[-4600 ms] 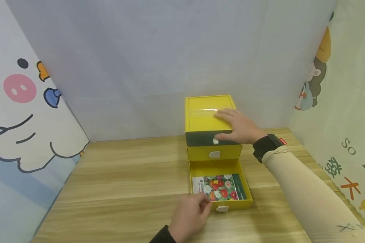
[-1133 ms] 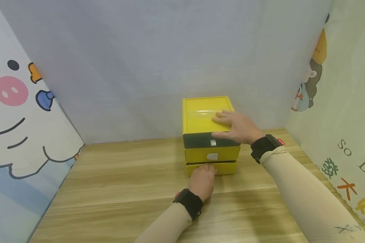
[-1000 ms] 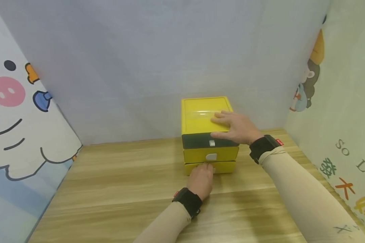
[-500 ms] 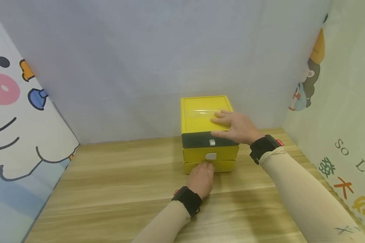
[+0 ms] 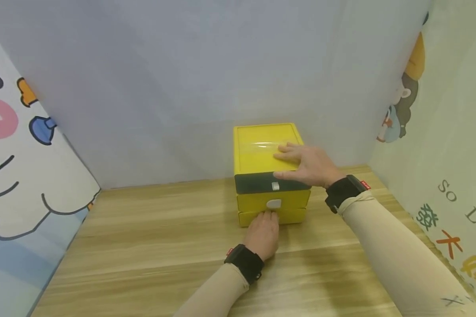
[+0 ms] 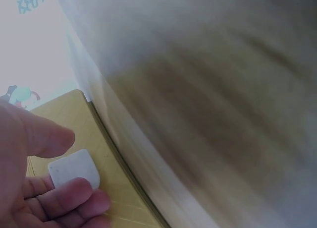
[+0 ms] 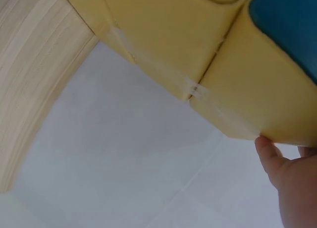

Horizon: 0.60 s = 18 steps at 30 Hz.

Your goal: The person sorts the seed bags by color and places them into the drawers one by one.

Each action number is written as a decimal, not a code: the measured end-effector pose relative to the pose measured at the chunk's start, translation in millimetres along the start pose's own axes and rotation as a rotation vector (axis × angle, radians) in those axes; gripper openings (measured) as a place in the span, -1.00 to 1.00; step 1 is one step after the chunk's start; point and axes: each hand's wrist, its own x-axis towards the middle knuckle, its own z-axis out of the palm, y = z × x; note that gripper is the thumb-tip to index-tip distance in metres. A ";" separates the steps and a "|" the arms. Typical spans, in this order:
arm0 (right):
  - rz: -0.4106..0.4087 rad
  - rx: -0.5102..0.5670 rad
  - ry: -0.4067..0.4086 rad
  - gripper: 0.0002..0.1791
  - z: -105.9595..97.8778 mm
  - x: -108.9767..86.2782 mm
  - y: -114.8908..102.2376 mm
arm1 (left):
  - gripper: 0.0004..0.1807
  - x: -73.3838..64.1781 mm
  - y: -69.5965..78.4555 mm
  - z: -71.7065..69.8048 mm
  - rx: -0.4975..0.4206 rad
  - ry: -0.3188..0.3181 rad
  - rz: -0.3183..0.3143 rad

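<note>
In the head view a yellow drawer box [image 5: 258, 160] stands on the table with all its tiers closed. A dark green strip [image 5: 251, 183] with a small white tab [image 5: 275, 186] fronts the top tier. My left hand [image 5: 263, 237] presses at the front of the bottom drawer [image 5: 292, 216]. The left wrist view shows its bent fingers against a white pull tab [image 6: 74, 168], with the thumb apart from it. My right hand [image 5: 310, 165], fingers spread, rests on the box top; the right wrist view shows its fingers [image 7: 270, 156] at the box edge. The drawer's inside is hidden.
The wooden table [image 5: 154, 237] runs around the box. Behind it hangs a plain pale back wall [image 5: 174, 88]. Cartoon-printed panels stand on the left [image 5: 8, 176] and the right [image 5: 452, 145].
The bottom drawer, pulled out earlier with a flower-picture packet in it, has slid back under my left hand until flush. My right hand has stayed on the box top.
</note>
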 end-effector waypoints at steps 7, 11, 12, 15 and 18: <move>0.000 0.024 0.023 -0.32 2.3 1.4 -3.5 | -0.77 -1.7 -1.6 -7.6 -0.075 -0.052 -0.026; -0.025 0.032 0.025 -0.32 5.4 4.0 -4.8 | -0.80 -2.6 -6.5 -7.7 -0.155 -0.103 -0.053; -0.028 0.031 0.028 -0.32 5.7 4.0 -4.7 | -0.80 -2.6 -7.6 -6.7 -0.174 -0.109 -0.053; -0.037 0.034 0.034 -0.33 7.2 3.6 -3.8 | -0.71 -3.8 -10.0 -4.5 -0.225 -0.119 -0.056; -0.026 0.043 0.032 -0.33 8.2 2.6 -1.5 | -0.57 -4.3 -11.6 -5.9 -0.288 -0.136 -0.067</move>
